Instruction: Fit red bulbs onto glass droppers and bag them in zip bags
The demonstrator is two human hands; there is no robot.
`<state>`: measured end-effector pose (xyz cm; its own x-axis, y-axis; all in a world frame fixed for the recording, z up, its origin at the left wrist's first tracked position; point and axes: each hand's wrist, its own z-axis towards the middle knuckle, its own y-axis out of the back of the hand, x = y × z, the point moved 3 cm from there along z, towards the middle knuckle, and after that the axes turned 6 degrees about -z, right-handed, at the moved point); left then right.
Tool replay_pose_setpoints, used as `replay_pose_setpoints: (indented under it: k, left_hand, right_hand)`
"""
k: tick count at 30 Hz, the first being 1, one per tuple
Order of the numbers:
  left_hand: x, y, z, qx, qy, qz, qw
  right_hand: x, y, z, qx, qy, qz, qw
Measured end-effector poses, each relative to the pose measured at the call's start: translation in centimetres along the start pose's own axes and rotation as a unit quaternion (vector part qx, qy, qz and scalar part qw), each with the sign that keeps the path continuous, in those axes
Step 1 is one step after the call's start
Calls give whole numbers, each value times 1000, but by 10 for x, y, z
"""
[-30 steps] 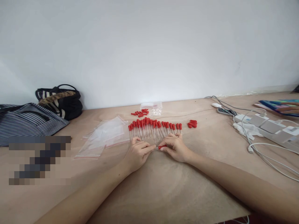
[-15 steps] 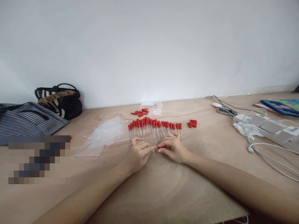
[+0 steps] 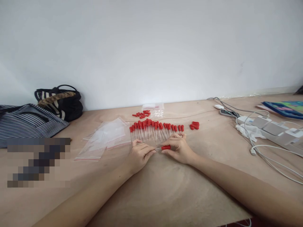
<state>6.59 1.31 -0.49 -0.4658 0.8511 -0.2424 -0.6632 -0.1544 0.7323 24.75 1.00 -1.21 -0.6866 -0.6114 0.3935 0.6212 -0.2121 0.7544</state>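
Note:
My left hand [image 3: 141, 155] pinches a thin clear glass tube [image 3: 158, 148]. My right hand [image 3: 178, 148] grips a red rubber bulb [image 3: 166, 147] between thumb and fingers, and the tube runs into the bulb's left end. Just beyond both hands lies a row of clear droppers with red bulbs [image 3: 155, 125], fanned side by side. Behind them sit loose red bulbs [image 3: 142, 114] beside a clear bag with thin clear tubes [image 3: 159, 113]. Several more red bulbs [image 3: 195, 125] lie in a small group to the right of the row.
Clear zip bags [image 3: 104, 135] are spread left of the droppers. A striped bag [image 3: 28, 121] and a black bag [image 3: 71, 104] stand at far left. On the right are a power strip with chargers [image 3: 274, 127], white cables, a phone [image 3: 227, 113] and a blue-edged item [image 3: 284, 110].
The fingers of my right hand have shifted on the red bulb, so more of it shows. A short length of clear tube is now visible between my hands.

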Motion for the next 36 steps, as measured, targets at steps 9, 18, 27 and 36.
replay_pose_setpoints:
  k: [9,18,27,36]
  left_hand:
    - [-4,0,1,-15,-1,7,1000]
    - [-2,2,2,-22,31,-27,999]
    - [-4,4,4,1,47,-40,998]
    - [71,63,-4,58,333,324,884]
  right_hand:
    - [7,-3,1,1,10,28,1000]
    - [3,-2,3,-11,-17,55,998]
    - [-7,3,10,-20,-121,319,940]
    - [-76,24,37,-102,-380,149,907]
